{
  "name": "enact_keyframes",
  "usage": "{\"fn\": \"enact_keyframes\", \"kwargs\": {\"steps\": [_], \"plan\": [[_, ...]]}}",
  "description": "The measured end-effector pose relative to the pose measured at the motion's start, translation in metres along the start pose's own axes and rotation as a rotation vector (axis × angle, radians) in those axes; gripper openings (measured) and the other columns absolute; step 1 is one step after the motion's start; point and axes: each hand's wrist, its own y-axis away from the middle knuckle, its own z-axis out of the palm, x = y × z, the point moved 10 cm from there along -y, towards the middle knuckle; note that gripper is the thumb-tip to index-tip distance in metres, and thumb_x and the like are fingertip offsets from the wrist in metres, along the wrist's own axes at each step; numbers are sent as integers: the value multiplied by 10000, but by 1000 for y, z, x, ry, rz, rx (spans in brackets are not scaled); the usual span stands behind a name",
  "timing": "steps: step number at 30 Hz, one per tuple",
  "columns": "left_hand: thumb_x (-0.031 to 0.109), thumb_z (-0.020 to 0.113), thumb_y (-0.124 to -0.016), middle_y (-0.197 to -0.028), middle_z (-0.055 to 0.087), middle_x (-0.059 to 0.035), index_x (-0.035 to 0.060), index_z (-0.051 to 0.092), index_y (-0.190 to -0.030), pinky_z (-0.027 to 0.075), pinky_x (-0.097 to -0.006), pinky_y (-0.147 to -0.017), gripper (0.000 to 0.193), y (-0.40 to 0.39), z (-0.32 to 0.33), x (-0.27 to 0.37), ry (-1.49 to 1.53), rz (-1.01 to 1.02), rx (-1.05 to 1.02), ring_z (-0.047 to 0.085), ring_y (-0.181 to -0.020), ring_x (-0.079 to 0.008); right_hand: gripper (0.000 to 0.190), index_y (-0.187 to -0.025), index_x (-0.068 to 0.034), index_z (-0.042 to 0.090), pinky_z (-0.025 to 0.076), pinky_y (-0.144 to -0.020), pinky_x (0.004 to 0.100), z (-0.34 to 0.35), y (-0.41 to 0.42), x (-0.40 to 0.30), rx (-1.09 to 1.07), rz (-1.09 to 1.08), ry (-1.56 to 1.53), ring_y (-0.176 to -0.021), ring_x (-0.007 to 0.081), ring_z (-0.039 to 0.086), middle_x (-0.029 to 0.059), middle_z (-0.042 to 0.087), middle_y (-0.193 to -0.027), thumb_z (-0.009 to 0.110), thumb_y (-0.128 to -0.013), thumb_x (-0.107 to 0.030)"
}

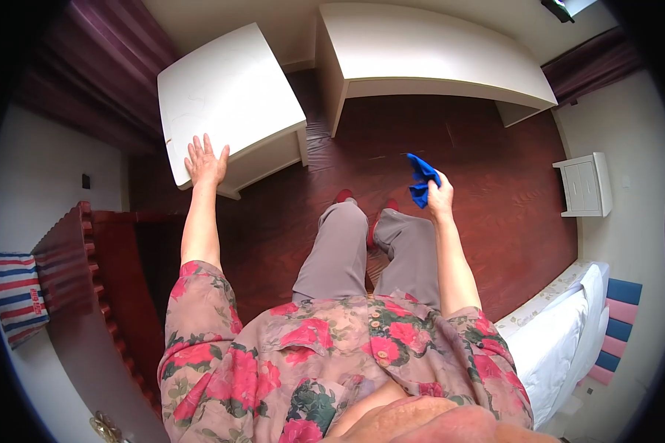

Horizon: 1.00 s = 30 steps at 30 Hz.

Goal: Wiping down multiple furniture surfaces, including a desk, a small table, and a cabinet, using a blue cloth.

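My left hand (205,163) lies with its fingers spread on the near left corner of a white table (233,94). Nothing is held in it. On the right, my right hand (441,194) grips a crumpled blue cloth (419,180) in the air above the dark red wood floor (476,166). The cloth hangs out past the thumb and touches no furniture. Faint marks show on the white tabletop.
A long white desk (421,50) with a curved front stands ahead. A small white cabinet (582,185) is at the right wall, near a bed with white bedding (554,332). Left are a dark red wooden cabinet (116,260), a striped bag (19,293) and purple curtains (105,61).
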Motion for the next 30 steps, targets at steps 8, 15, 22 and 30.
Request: {"fn": "enact_keyframes", "kwargs": {"steps": [8, 15, 22, 30], "plan": [[565, 430, -974, -1623, 151, -148, 141, 259, -1548, 147, -554, -1187, 734, -2, 3, 5, 42, 57, 175, 128, -1503, -317, 245, -1168, 6, 626, 550, -741, 297, -7, 45, 27, 26, 215, -127, -812, 154, 679, 69, 684, -937, 542, -944, -47], [444, 542, -962, -1584, 230, -173, 133, 353, -1500, 181, -558, -1177, 650, 21, -37, 174, 265, 505, 429, 185, -1484, -337, 257, -1198, 17, 615, 559, -748, 291, 100, 11, 13, -222, 254, -383, -825, 149, 686, 79, 702, -965, 548, -971, -83], [428, 549, -966, -1539, 287, -249, 25, 367, -1466, 252, -487, -1159, 667, -35, -60, 317, 471, 672, 463, 262, -1440, -398, 408, -1222, 15, 562, 524, -829, 402, 130, -144, -119, 42, -597, 169, -993, 361, 621, 199, 595, -1149, 594, -816, 35], [503, 478, -960, -1537, 245, -298, -52, 297, -1469, 273, -500, -1143, 775, -137, -48, 439, 553, 325, 316, 270, -1425, -415, 548, -1293, -5, 553, 280, -1144, 515, 209, -263, -107, -151, -851, 915, -1375, 300, 403, 152, 473, -1446, 666, -814, -245]]}}
